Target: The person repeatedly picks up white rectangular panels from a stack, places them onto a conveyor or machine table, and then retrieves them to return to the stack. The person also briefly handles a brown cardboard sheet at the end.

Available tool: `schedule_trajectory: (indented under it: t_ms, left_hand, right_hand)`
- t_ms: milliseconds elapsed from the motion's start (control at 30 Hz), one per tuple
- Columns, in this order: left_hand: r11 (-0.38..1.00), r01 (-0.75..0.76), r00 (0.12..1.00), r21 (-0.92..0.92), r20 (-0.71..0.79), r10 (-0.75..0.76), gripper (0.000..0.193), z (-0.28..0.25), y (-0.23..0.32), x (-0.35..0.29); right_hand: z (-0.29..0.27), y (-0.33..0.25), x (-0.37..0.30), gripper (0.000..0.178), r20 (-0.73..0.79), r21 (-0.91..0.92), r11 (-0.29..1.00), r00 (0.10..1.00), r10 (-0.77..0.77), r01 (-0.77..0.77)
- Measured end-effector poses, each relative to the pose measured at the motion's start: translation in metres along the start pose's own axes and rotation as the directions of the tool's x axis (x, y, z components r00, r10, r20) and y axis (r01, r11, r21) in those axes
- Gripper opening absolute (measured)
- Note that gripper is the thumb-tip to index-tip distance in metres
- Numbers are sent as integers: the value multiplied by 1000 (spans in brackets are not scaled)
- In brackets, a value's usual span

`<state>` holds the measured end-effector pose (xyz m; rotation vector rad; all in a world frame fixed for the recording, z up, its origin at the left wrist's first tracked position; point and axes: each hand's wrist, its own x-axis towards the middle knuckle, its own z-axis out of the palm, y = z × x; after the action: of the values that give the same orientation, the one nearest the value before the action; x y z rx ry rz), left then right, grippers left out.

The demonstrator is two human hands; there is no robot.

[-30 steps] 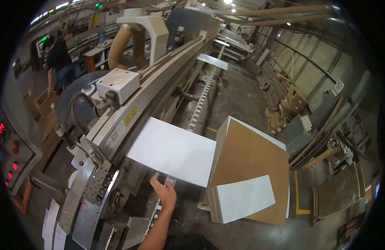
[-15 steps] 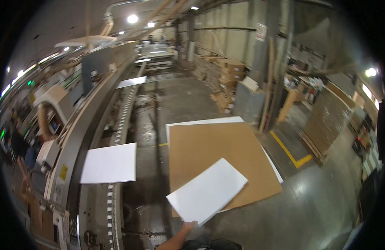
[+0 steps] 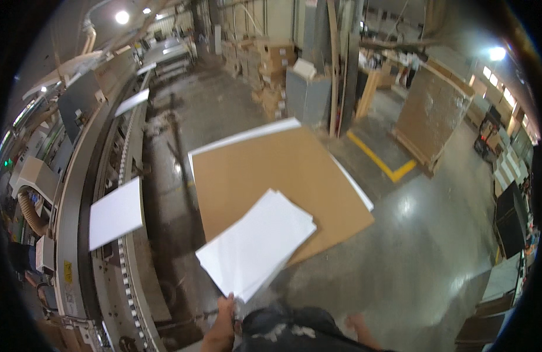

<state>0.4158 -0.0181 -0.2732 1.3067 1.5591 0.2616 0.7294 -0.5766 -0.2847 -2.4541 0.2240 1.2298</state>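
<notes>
Left hand [image 3: 226,306], low and left of centre: thumb and fingers pinch the near corner of a white panel [image 3: 247,252]. Arm enters from the lower edge. Right hand [image 3: 356,322], lower right, beside the dark clothing [image 3: 288,328]: blurred, well apart from the panels; cannot tell whether its fingers are spread or curled.

The pinched panel lies askew over other white panels, edges slightly out of line, their far corners peeping past it. All sit over the near part of a large brown board [image 3: 253,158], with the pinched corner jutting past its near edge toward the person. A white sheet [image 3: 247,136] shows from under the brown board along its far edge and right side.

To the left, a long machine [image 3: 77,246] runs away from the person. Alongside it, a conveyor track [image 3: 125,276] of light blocks. A white board [image 3: 115,214] lies across the track, apart from the brown board; a second board [image 3: 132,102] lies farther up the line.

Beyond, on grey concrete floor [image 3: 412,246]: stacked cartons [image 3: 277,61], a grey cabinet [image 3: 306,97], a yellow corner marking [image 3: 371,151], and a tilted-looking brown stack [image 3: 432,111] with a glossy side.
</notes>
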Motion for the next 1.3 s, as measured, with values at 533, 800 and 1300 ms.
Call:
schedule_trajectory:
  t_ms: [533,800,1300]
  left_hand:
    - [966,38,969,-255,-229,-98,25,-158,19,-290]
    - [955,-200,781,-217,-624,22,30,-273,-42,-351]
    - [485,-525,489,-700,-714,-501,52,-385,-195,-344]
  right_hand:
    - [34,-389,-19,53,-328,-433,697,620,-713,572]
    - [188,-287,-51,63,141,319,765,770,-622,559]
    - [304,-258,-400,37,244,276,519,463,-852,809]
